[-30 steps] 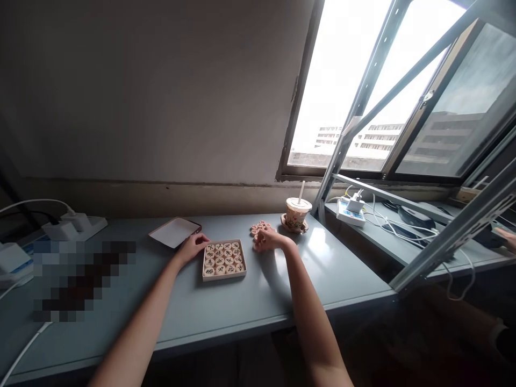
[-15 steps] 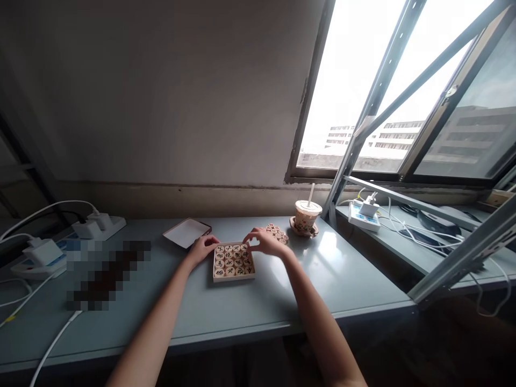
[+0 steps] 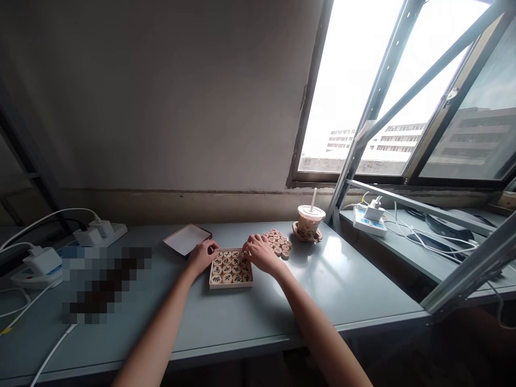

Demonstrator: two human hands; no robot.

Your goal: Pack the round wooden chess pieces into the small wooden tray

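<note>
A shallow open box (image 3: 230,286) holds rows of round wooden xiangqi pieces (image 3: 227,270) with dark characters, lying face up. My left hand (image 3: 201,257) is curled at the box's far left corner, thumb and fingers on its edge. Over the far right corner bends my right hand (image 3: 260,252), its fingers closed and touching the pieces there; whatever sits under the fingertips is hidden. Just beyond that hand lies a cluster of loose xiangqi pieces (image 3: 278,243) with reddish characters. Behind my left hand rests the box lid (image 3: 187,239), its pale inside facing up.
A lidded drink cup with a straw (image 3: 310,220) stands on a brown saucer at the back right. Power strips with white plugs (image 3: 91,234) and cables lie at the left. A metal frame post (image 3: 350,161) rises beside the window. The grey table (image 3: 226,317) ends at a front edge.
My right hand has shifted slightly left, its fingers now bent down over the box's corner, and more of the loose pieces show. The camera view has tilted slightly.
</note>
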